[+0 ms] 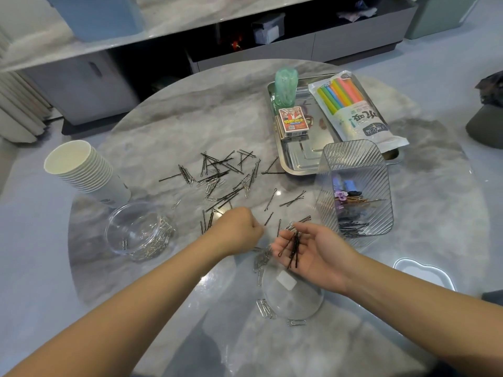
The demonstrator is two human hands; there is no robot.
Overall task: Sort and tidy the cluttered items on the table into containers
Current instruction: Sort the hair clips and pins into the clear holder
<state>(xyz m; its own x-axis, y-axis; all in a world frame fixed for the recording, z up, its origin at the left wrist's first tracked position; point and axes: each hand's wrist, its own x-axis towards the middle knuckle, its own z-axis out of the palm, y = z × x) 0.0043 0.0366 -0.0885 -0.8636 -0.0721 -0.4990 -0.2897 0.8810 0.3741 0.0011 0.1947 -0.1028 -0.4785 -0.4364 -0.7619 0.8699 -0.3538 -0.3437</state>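
Your left hand [239, 229] curls over its fingertips, so you cannot tell whether it has a pin in its grip. At five o'clock the clear lid [292, 292] lies partly under your right wrist. At three o'clock the dark cap [487, 118] is cut by the frame edge. The shelf's contents at twelve o'clock blur.

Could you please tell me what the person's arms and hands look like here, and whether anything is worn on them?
Both forearms are bare as far as the frame shows, with no sleeves visible. The left hand and the right hand wear no gloves, and no watch, bracelet or ring can be seen on either wrist or on the fingers that show.
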